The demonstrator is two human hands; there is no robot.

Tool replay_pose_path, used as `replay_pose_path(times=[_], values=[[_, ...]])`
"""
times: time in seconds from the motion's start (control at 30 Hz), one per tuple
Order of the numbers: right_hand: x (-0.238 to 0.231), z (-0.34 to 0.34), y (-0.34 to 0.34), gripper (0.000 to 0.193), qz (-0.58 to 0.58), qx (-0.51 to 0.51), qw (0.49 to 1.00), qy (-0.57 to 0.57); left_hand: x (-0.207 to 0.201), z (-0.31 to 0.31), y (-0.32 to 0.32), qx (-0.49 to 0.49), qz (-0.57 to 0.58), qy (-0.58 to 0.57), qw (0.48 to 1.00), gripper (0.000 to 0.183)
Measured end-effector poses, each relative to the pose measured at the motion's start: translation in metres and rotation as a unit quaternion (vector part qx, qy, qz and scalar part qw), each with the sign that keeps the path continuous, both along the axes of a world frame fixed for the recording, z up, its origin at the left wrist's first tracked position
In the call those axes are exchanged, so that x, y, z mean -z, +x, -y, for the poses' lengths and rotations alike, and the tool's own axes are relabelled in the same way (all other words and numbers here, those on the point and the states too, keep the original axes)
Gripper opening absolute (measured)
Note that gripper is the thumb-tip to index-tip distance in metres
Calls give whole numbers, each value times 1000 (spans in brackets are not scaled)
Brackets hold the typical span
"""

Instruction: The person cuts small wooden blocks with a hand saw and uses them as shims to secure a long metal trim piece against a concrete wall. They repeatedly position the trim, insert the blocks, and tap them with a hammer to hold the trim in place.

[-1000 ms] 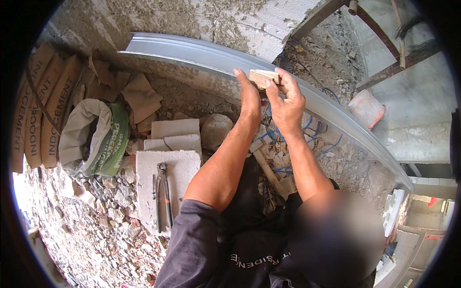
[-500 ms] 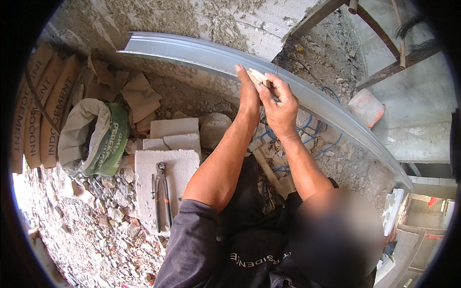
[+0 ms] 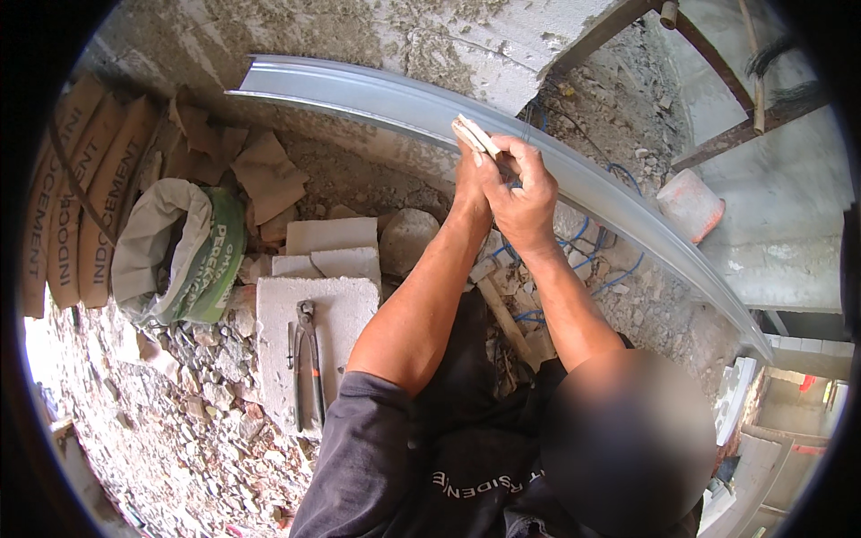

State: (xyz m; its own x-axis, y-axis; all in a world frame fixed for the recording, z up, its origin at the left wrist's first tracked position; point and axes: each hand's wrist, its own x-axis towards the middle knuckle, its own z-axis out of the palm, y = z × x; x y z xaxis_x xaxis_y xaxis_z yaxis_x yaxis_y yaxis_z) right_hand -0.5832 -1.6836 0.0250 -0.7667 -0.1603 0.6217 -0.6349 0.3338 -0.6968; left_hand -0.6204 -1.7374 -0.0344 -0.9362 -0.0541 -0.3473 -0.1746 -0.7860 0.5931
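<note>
My two hands meet in front of a long silvery metal channel (image 3: pixel 377 97). Between them are a few small pale pieces that look like wood (image 3: pixel 475 135), tilted up past the fingertips. My left hand (image 3: pixel 470 186) is closed around their lower end, its fingers partly hidden behind the right. With thumb and bent forefinger, my right hand (image 3: pixel 523 194) grips the near side of the same pieces. Pincers with dark and orange handles (image 3: pixel 309 359) lie on a pale block (image 3: pixel 354 309) beside my left arm, along with a thin dark tool.
Brown paper sacks (image 3: pixel 108 197) stand at the left, with an open green-and-white sack (image 3: pixel 215 260) next to them. Gravel (image 3: pixel 188 403) covers the lower left. Blue cord (image 3: pixel 619 278) lies among rubble right of my hands, and a whitish bucket (image 3: pixel 689 204) rests farther right.
The wood pieces have turned and now point up and left. My left thumb, raised before, has folded down toward them. The view has shifted slightly.
</note>
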Motion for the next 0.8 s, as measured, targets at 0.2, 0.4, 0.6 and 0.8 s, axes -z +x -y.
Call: replay_pose_path(times=[0.2,0.4,0.6,0.8], values=[[5,-5,-2,25,-17,28,999,33,-16,-2,7,6,57,25,998,48],[-1,-2,3,28,-47,19,996,68,-10,-1,8,0,36,-1,999,51],[-2,-11,-5,27,-32,42,996,67,-6,0,9,-29,-23,-120,992,55],[-1,-12,-9,26,-12,59,997,41,-29,4,17,6,-9,-46,999,70]])
